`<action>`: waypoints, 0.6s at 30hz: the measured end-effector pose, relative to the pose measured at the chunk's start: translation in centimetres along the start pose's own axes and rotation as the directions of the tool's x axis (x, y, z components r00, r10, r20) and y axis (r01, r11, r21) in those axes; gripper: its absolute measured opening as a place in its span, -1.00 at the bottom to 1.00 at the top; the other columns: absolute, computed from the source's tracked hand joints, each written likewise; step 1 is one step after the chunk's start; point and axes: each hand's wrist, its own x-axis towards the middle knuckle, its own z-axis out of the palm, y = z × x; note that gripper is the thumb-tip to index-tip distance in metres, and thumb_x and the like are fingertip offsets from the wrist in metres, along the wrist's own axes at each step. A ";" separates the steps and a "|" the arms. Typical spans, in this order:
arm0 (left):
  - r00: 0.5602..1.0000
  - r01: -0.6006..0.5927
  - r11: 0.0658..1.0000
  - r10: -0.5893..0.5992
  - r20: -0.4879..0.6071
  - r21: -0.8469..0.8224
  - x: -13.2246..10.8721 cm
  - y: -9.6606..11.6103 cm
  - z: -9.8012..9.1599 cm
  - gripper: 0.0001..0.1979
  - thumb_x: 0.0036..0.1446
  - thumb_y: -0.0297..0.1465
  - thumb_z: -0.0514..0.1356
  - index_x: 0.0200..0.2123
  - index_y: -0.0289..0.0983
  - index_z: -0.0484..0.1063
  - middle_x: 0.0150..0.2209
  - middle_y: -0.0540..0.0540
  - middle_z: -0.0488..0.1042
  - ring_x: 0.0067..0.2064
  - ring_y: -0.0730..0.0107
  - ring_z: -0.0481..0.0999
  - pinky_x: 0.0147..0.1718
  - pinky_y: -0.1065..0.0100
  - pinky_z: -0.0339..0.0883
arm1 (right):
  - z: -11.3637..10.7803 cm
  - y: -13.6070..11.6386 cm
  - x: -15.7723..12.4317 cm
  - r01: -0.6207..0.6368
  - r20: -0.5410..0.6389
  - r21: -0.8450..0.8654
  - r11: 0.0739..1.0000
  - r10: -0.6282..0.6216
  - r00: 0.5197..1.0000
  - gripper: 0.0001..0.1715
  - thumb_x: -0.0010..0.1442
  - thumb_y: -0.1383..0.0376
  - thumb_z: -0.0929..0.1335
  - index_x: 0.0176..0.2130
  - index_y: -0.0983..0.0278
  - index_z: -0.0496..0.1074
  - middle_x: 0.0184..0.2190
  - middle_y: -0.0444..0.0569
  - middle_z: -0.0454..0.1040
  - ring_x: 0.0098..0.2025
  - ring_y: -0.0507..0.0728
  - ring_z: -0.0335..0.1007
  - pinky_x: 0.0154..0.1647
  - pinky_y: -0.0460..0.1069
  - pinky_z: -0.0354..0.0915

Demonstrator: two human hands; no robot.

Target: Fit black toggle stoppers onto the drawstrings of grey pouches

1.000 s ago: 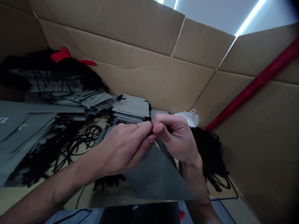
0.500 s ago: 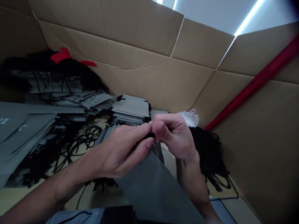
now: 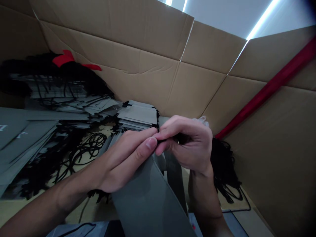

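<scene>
A grey paper bag (image 3: 150, 200) hangs below my two hands, its upper edge hidden by the fingers. My left hand (image 3: 128, 158) is closed at the bag's top, thumb laid along the index finger. Touching its fingertips, my right hand (image 3: 190, 141) pinches a short piece of black cord (image 3: 162, 141) between thumb and index finger. Most of that cord is covered by the fingers. Beside the left forearm lie loose loops of black cord (image 3: 90, 144). Behind the hands stands a stack of grey bags (image 3: 139, 113).
More grey bags (image 3: 32, 138) with white print lie at the left, and a heap of black cords (image 3: 74, 70) with a red strip sits behind them. Another black cord bundle (image 3: 224, 168) is at the right. Cardboard walls (image 3: 153, 75) enclose the back; a dark red strip (image 3: 266, 89) slants down one.
My right hand has turned, its index finger now reaching out to the left fingertips. The left hand has shifted slightly left and lower, and the bag has swung left with a gap showing behind it.
</scene>
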 end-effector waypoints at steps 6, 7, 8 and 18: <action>0.996 0.070 0.978 -0.058 0.064 -0.198 0.4 0.0 -0.3 -0.59 0.74 -0.16 0.10 -0.17 -0.22 0.55 -0.36 0.03 0.38 -0.35 0.42 0.36 -0.39 0.39 0.25 | 0.2 0.2 -0.2 0.027 -0.064 0.017 1.000 -0.025 0.998 -0.85 0.29 0.26 0.72 -0.27 0.15 0.77 -0.36 -0.11 0.72 -0.43 0.05 0.58 -0.39 -0.02 0.53; 0.996 0.065 0.975 -0.052 0.067 -0.211 0.4 0.0 -0.3 -0.61 0.73 -0.17 0.11 -0.16 -0.23 0.56 -0.34 0.02 0.41 -0.34 0.42 0.37 -0.39 0.40 0.25 | 0.2 0.2 -0.2 0.014 -0.059 0.043 0.999 -0.012 0.998 -0.85 0.28 0.27 0.73 -0.26 0.15 0.77 -0.35 -0.11 0.72 -0.40 0.06 0.59 -0.36 -0.02 0.54; 0.997 0.058 0.975 -0.045 0.064 -0.216 0.4 0.0 -0.3 -0.63 0.72 -0.20 0.12 -0.16 -0.23 0.57 -0.33 0.02 0.43 -0.33 0.43 0.38 -0.40 0.41 0.25 | 0.2 0.2 -0.2 -0.003 -0.050 0.071 0.997 0.006 0.999 -0.85 0.28 0.28 0.73 -0.26 0.15 0.77 -0.34 -0.10 0.72 -0.37 0.06 0.60 -0.32 -0.02 0.55; 0.998 -0.055 0.985 0.061 0.028 -0.165 0.6 -0.2 -0.4 -0.69 0.65 -0.35 0.16 -0.24 -0.25 0.52 -0.44 0.07 0.41 -0.45 0.50 0.30 -0.50 0.45 0.14 | 1.0 0.8 0.3 -0.147 -0.033 0.253 0.956 0.160 0.987 -0.65 0.21 0.07 0.76 -0.39 0.18 0.73 -0.44 -0.09 0.68 -0.42 0.07 0.57 -0.35 -0.02 0.55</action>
